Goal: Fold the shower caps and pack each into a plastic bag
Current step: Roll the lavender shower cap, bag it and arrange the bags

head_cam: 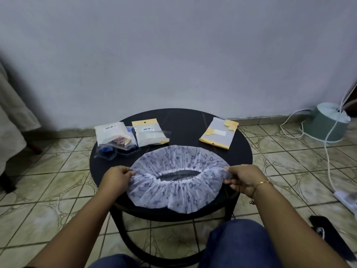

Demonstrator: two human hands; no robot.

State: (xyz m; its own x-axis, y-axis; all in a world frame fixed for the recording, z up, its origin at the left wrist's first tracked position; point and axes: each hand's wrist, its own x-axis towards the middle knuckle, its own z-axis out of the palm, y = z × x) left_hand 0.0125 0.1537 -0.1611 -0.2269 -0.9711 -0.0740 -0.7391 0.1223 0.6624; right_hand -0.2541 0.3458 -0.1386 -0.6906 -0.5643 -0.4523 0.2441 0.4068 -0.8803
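Both knees in blue trousers (237, 246) sit closest to me at the bottom of the view, and from there my arms reach up to the round black table (239, 151). My left hand (116, 176) pinches the left edge of the shower cap (179, 194) with curled fingers, and my right hand (244, 177), a thin gold bracelet (261, 183) on its wrist, pinches the right edge the same way. Between them the cap is stretched wide and fairly flat over the near half of the table, opening side up, so the dark tabletop shows through the elastic hole in the middle; its near rim hangs slightly past the table edge. I judge this cap is spread out ready for its first fold, with no crease made yet. Beyond it, at the far left, lies a white labelled packet (111, 133) resting on a clear bag (116, 149) with something blue and peach inside, which may be caps already packed, though I cannot tell. Just right of that sits a second packet (149, 133) with a yellow header and barcode. Well apart at the far right lies a frosted bag (220, 133) with yellow trim, flat and seemingly empty, which I take to be the one waiting for this cap. So folding and bagging are still ahead.
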